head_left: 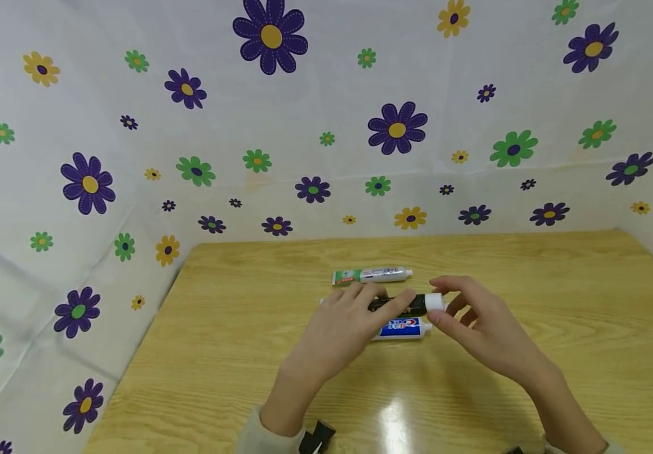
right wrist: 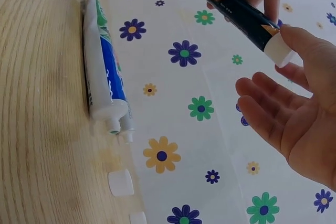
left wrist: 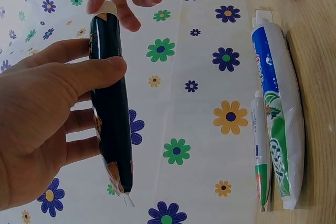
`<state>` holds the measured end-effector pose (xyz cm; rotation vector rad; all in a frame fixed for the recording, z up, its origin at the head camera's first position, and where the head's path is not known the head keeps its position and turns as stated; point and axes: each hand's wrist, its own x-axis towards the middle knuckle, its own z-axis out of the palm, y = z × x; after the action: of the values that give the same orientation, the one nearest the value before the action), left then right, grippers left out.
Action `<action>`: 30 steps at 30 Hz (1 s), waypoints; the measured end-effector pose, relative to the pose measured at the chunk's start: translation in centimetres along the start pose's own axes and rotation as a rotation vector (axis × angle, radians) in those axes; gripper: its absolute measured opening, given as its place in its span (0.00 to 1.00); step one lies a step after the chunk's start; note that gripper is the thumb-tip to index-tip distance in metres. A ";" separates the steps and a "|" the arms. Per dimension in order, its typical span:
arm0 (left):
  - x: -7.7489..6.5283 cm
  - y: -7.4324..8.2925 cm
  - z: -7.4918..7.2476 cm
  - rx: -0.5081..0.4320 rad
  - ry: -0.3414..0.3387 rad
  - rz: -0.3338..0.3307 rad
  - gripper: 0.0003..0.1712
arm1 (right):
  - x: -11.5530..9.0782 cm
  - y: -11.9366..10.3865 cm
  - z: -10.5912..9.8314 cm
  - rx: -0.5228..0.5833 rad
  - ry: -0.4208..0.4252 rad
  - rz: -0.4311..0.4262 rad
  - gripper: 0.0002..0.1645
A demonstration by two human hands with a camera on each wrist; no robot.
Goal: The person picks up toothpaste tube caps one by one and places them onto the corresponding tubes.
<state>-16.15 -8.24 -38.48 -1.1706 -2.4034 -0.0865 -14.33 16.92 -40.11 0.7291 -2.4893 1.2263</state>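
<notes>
My left hand (head_left: pixel 343 328) grips a black toothpaste tube (left wrist: pixel 113 114), thumb on one side and fingers round the other. The tube lies level in the head view, its white cap (right wrist: pixel 279 50) pointing right. At that cap my right hand (head_left: pixel 485 328) pinches with thumb and index finger, while its other fingers stay loosely bent. Below the black tube in the head view, a blue, white and green toothpaste tube (right wrist: pixel 107 72) lies on the table, partly hidden by the left hand. Farther back lies a slimmer green and white toothpaste tube (head_left: pixel 380 275). Bare nozzles show on both lying tubes.
Two loose white caps show in the right wrist view, one cap (right wrist: pixel 121 182) near the lying tubes and another cap (right wrist: pixel 137 217) at the bottom edge. The wooden table (head_left: pixel 236 315) meets a flower-patterned white cloth (head_left: pixel 315 113) at the back and sides.
</notes>
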 end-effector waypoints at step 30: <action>-0.2 0.1 0.1 -0.001 0.033 0.023 0.40 | -0.1 0.0 -0.6 0.018 -0.071 0.015 0.06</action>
<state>-16.03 -8.28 -38.67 -1.1877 -2.3614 -0.0989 -14.19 17.41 -39.82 0.7732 -2.5481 1.2509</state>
